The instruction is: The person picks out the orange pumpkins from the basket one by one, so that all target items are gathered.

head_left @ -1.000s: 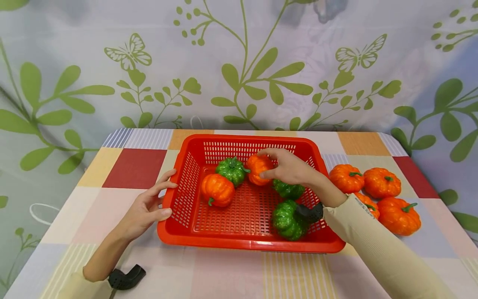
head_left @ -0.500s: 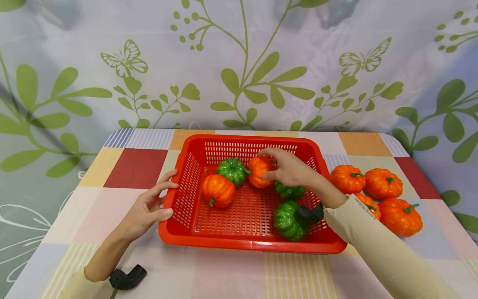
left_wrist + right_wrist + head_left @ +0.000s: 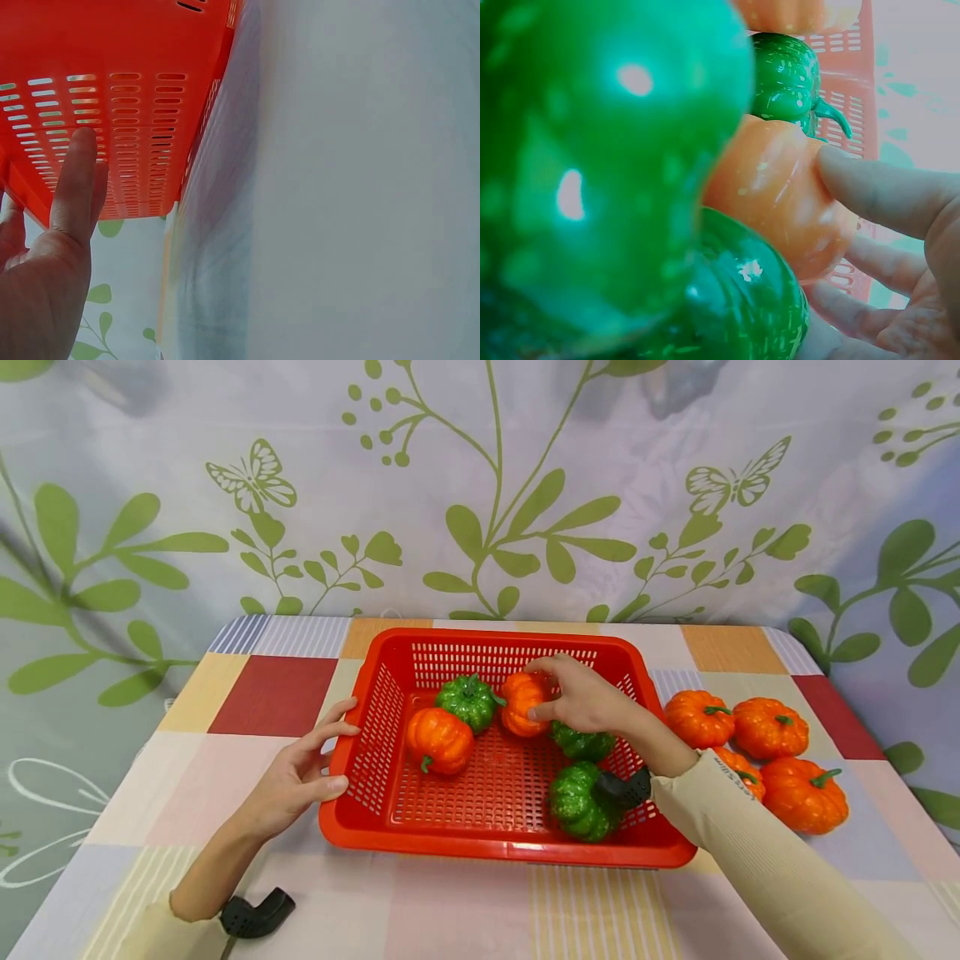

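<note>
Inside a red plastic basket (image 3: pixel 495 849), my right hand (image 3: pixel 581 697) holds an orange toy pumpkin (image 3: pixel 517 702) between thumb and fingers. In the right wrist view the thumb lies on the side of this orange pumpkin (image 3: pixel 780 202), the other fingers behind it. A green pumpkin (image 3: pixel 467 702) sits just left of it, and another orange pumpkin (image 3: pixel 438 741) farther left. Two more green pumpkins lie under the right wrist, one in front (image 3: pixel 579 802) and one behind (image 3: pixel 581 743). My left hand (image 3: pixel 281 789) rests against the basket's left rim, fingers fairly straight; one finger (image 3: pixel 75 184) lies along the outer wall.
Several orange pumpkins (image 3: pixel 802 795) are grouped on the table right of the basket, partly behind the right sleeve (image 3: pixel 757 852). A checked cloth (image 3: pixel 273 697) covers the table. Behind it hangs a leaf-patterned curtain (image 3: pixel 322 485).
Almost nothing moves. The right hand stays on the orange pumpkin and the left hand at the rim; the whole view shifts very slightly.
</note>
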The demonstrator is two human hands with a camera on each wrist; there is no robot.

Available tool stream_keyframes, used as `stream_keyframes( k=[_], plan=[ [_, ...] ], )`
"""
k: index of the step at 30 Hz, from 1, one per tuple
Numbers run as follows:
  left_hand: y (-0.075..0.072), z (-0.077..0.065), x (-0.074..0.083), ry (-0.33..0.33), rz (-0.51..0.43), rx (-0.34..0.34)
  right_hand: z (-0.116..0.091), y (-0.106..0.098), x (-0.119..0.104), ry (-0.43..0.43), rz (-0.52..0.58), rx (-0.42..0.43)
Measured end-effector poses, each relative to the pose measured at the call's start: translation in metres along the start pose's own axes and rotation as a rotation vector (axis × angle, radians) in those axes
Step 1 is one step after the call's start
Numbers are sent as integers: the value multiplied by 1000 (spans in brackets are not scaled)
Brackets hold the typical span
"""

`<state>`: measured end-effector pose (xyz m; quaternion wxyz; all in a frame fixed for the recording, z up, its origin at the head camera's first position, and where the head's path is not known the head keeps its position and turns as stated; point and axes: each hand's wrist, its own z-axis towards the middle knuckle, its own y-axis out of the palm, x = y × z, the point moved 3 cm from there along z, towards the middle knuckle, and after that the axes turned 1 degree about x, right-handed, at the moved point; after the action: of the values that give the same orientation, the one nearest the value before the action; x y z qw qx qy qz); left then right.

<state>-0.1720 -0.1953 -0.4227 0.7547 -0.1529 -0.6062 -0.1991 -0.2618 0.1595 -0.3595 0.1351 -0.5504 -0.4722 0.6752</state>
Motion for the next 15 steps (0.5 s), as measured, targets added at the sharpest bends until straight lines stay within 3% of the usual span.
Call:
stream_keyframes(
  k=[7, 15],
  plan=[
    [-1, 0, -1, 12, -6, -4, -3, 0, 0, 28, 22, 0],
    [-1, 0, 0, 6, -6, -4, -2, 0, 1, 5, 38, -6]
  ],
)
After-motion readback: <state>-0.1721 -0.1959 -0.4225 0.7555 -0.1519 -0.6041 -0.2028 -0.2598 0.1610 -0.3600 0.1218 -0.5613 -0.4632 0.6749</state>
